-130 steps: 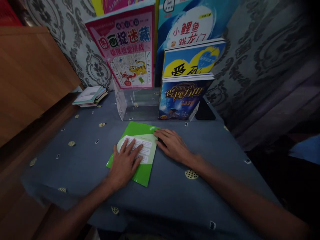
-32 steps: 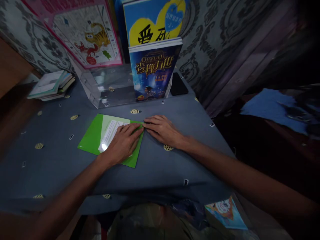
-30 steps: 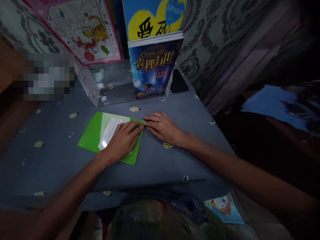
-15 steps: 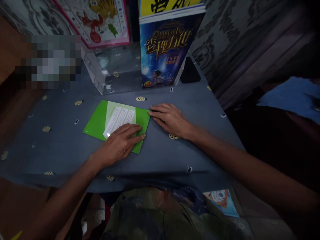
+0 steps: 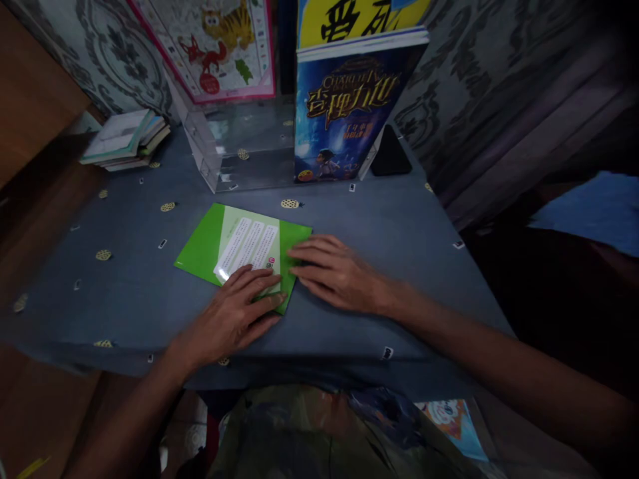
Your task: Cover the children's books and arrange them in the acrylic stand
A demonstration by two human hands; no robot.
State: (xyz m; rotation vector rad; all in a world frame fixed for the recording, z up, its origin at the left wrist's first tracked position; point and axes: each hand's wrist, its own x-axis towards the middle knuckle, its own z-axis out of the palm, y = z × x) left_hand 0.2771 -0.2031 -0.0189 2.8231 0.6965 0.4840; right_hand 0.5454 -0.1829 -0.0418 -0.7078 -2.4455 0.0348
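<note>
A thin green book (image 5: 201,243) with white text panels lies flat and slanted on the cloth-covered table. My left hand (image 5: 242,306) rests over its near edge, fingers stretched out across the lower part of the cover. At the book's right edge is my right hand (image 5: 339,273), its fingers extended and the fingertips over the green border. Neither hand is wrapped round the book. Behind it stands a clear acrylic book holder (image 5: 254,176), with an upright blue book (image 5: 339,120) at its right end.
A pink-bordered picture book (image 5: 232,50) leans at the back, left of a yellow book (image 5: 349,20). A stack of books (image 5: 122,143) sits at the back left. A black phone-like slab (image 5: 391,152) lies right of the holder. Below the table's front edge is a colourful booklet (image 5: 456,422).
My right hand has slid nearer along the book's right edge, its fingertips now over the border. My left hand has shifted slightly toward me. The view has moved a little.
</note>
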